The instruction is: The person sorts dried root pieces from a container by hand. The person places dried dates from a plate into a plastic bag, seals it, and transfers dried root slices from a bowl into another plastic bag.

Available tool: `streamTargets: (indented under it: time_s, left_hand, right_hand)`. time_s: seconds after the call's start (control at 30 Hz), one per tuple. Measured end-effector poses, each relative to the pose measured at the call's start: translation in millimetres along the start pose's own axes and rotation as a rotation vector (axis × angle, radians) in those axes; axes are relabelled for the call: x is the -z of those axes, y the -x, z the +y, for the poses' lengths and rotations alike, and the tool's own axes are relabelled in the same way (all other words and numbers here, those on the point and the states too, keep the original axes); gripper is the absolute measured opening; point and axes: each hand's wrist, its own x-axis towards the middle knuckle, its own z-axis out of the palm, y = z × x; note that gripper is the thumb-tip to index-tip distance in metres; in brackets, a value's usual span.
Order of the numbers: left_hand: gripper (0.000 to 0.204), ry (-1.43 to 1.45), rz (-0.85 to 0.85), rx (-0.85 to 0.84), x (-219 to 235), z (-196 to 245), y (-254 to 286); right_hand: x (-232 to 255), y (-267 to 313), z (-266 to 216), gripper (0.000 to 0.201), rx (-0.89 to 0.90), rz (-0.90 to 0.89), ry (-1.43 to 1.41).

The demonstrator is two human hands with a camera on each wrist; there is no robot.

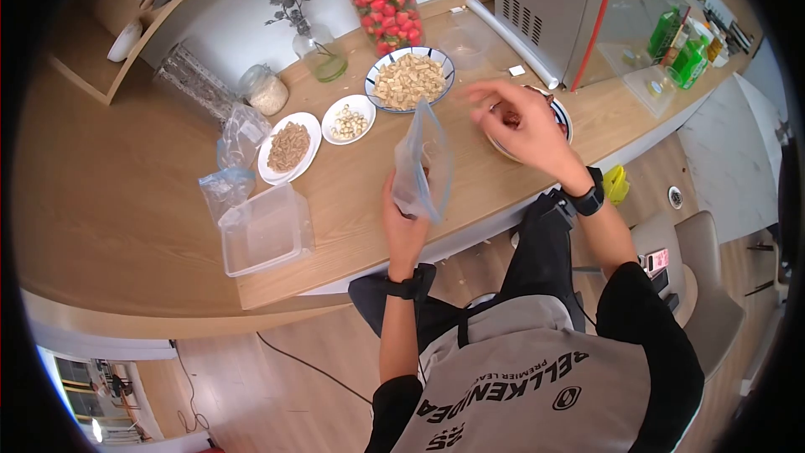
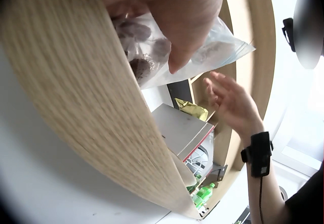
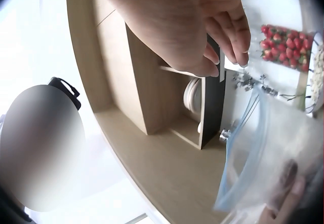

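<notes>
A clear zip bag with a blue edge (image 1: 412, 169) stands upright with its mouth open, gripped low down by the left hand (image 1: 404, 231). Dark brown pieces (image 2: 144, 67) show through its plastic in the left wrist view, beside the left thumb and palm (image 2: 185, 16). The right hand (image 1: 532, 130) is in the air to the right of the bag, over a blue-rimmed bowl (image 1: 568, 109) of dark reddish pieces that it partly hides. In the right wrist view the right hand (image 3: 192, 26) has loosely bent fingers, with nothing seen between them.
Behind the bag are a bowl of pale chunks (image 1: 409, 80), a small dish of round pieces (image 1: 350, 121) and strawberries (image 1: 387, 13). To the left stand a plate of brown pieces (image 1: 290, 148) and a plastic container (image 1: 264, 231). A microwave (image 1: 549, 17) stands back right.
</notes>
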Motion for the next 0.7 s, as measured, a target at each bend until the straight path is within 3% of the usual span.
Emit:
streamTargets:
  time_s: [0.07, 0.17, 0.27, 0.4, 0.7]
  left_hand:
    - [0.072, 0.010, -0.008, -0.051, -2.6, 1.7, 2.5]
    - [0.072, -0.133, -0.046, -0.089, 3.2, -1.8, -0.3]
    - [0.074, -0.031, -0.063, -0.062, -0.6, 16.1, 1.0]
    - [0.075, -0.005, -0.012, -0.040, 0.5, 3.2, 2.2]
    - [0.077, -0.102, 0.000, -0.027, 1.4, 7.5, 3.0]
  right_hand:
    - [12.2, 6.1, 42.3, 0.033, -0.162, 0.100, 0.089]
    - [48.0, 15.5, 97.6, 0.030, -0.138, 0.197, 0.407]
    - [80.4, 29.5, 163.3, 0.030, -0.117, 0.252, 0.555]
    - [87.5, 32.7, 178.9, 0.035, -0.274, 0.123, 0.540]
    - [67.5, 16.9, 164.4, 0.032, -0.259, -0.005, 0.450]
